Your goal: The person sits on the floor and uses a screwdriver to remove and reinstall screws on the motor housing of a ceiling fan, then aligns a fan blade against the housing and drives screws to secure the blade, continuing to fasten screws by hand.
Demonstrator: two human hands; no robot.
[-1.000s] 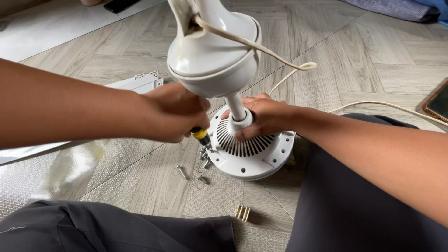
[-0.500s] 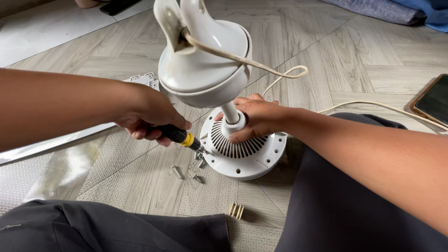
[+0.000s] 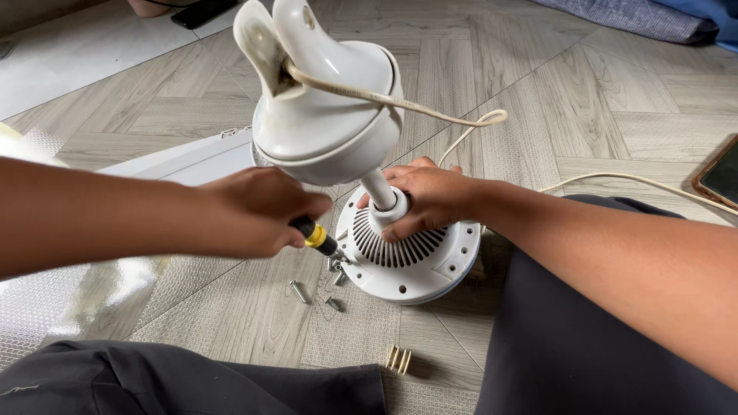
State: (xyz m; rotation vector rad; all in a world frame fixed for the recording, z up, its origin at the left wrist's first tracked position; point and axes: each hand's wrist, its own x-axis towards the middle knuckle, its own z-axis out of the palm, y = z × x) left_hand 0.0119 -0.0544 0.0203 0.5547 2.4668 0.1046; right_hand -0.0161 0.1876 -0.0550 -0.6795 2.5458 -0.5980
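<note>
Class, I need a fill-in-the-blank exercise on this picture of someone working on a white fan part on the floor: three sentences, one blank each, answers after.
1. The left hand grips a screwdriver whose handle is black and ____.
2. The right hand rests on the round, slotted white ____ of the fan motor housing.
3. Several loose ____ lie on the floor tiles beside the screwdriver tip.

Answers: yellow; base; screws
</note>
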